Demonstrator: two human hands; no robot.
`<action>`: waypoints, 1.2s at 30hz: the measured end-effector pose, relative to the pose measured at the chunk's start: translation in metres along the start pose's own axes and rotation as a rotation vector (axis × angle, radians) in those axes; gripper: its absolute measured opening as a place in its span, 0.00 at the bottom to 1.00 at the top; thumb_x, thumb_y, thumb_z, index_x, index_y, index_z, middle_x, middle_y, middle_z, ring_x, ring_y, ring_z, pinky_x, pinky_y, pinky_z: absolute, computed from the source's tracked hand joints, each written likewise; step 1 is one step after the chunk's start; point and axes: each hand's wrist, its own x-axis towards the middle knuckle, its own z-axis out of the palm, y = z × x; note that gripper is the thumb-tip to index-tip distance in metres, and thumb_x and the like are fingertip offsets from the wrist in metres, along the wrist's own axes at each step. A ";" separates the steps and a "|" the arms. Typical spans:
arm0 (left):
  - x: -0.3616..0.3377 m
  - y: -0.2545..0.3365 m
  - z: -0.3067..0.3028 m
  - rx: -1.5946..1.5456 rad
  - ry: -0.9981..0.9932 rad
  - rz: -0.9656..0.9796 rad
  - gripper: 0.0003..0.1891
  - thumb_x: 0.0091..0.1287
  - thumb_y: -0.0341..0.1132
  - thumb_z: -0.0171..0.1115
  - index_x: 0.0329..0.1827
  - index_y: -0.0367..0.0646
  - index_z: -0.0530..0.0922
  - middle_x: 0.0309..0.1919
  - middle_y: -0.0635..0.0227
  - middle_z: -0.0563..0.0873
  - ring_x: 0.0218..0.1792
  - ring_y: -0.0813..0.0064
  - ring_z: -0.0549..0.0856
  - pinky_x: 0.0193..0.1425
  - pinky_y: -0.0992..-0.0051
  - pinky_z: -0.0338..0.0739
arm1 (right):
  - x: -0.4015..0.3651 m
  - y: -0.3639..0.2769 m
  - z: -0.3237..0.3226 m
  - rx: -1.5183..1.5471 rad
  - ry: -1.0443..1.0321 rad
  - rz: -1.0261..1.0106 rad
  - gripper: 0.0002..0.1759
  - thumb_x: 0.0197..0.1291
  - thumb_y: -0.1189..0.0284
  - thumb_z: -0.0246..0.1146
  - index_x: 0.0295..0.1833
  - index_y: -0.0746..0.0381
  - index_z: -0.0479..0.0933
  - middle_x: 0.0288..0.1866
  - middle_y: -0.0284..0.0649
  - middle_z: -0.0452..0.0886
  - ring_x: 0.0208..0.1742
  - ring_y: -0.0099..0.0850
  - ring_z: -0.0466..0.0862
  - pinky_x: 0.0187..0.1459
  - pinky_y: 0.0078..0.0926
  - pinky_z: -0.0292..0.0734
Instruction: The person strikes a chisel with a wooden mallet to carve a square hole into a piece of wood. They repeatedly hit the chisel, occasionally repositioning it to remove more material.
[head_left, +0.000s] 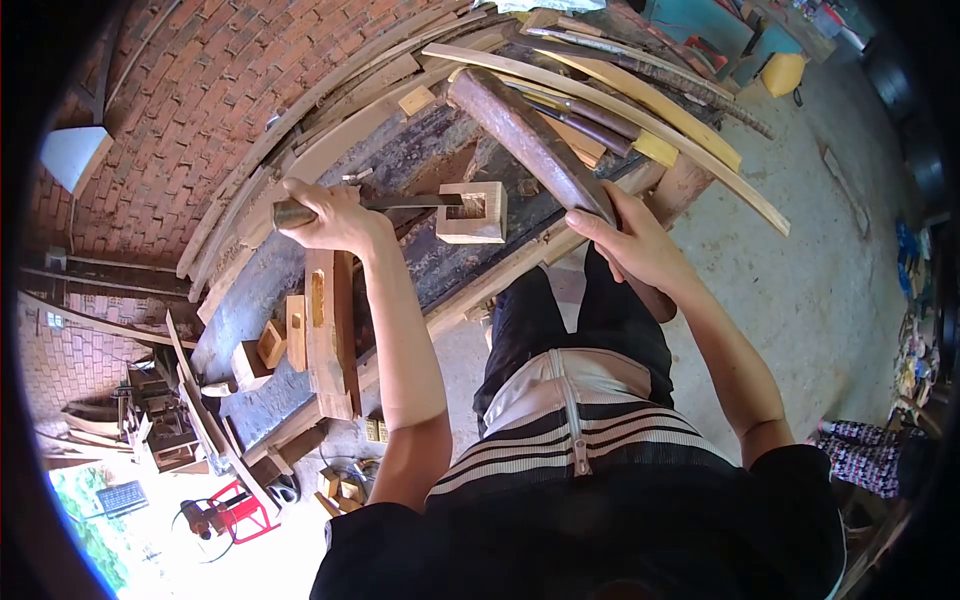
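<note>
My left hand (338,216) is closed around a chisel (410,202), with the wooden handle end showing past the fist. The long dark blade reaches right, its tip in the square hollow of a small pale wooden block (472,232) on the workbench (440,270). In my right hand (640,240) is a thick, worn wooden club (530,150), fingers wrapped round its lower part. Its heavy end points up and left over the bench, apart from the chisel. Wood chips lie in the block's hollow.
Long wooden strips (600,110) and several tools lie along the bench's far side. A thick slotted timber (330,330) and smaller hollowed blocks (272,343) stand at the left. A brick wall (220,90) rises behind. A red-framed machine (240,512) is on the floor at lower left.
</note>
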 end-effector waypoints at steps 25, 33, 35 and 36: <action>-0.028 -0.024 0.030 0.188 -0.265 0.246 0.18 0.72 0.40 0.69 0.47 0.39 0.69 0.40 0.65 0.79 0.38 0.75 0.78 0.43 0.71 0.77 | 0.056 -0.118 0.011 -0.197 0.107 -0.759 0.31 0.65 0.49 0.66 0.56 0.67 0.77 0.29 0.43 0.83 0.25 0.36 0.82 0.32 0.35 0.80; -0.046 -0.023 0.033 -0.010 -0.411 0.185 0.22 0.70 0.25 0.66 0.62 0.34 0.66 0.53 0.63 0.78 0.58 0.71 0.78 0.68 0.68 0.72 | 0.060 -0.140 0.006 -0.917 0.047 -0.693 0.33 0.65 0.51 0.67 0.65 0.64 0.73 0.41 0.56 0.87 0.37 0.51 0.88 0.39 0.42 0.82; -0.044 -0.030 0.028 0.050 -0.401 0.193 0.23 0.68 0.25 0.68 0.62 0.35 0.66 0.54 0.62 0.78 0.58 0.71 0.78 0.67 0.69 0.72 | 0.058 -0.146 0.006 -0.816 0.036 -0.750 0.33 0.65 0.51 0.67 0.66 0.65 0.73 0.40 0.55 0.87 0.35 0.51 0.88 0.38 0.41 0.82; -0.044 -0.033 0.028 0.105 -0.425 0.199 0.24 0.68 0.26 0.69 0.62 0.35 0.67 0.53 0.63 0.78 0.56 0.72 0.78 0.66 0.71 0.72 | 0.055 -0.148 0.009 -0.675 0.044 -0.785 0.34 0.65 0.51 0.67 0.66 0.65 0.73 0.39 0.55 0.87 0.35 0.51 0.88 0.37 0.40 0.82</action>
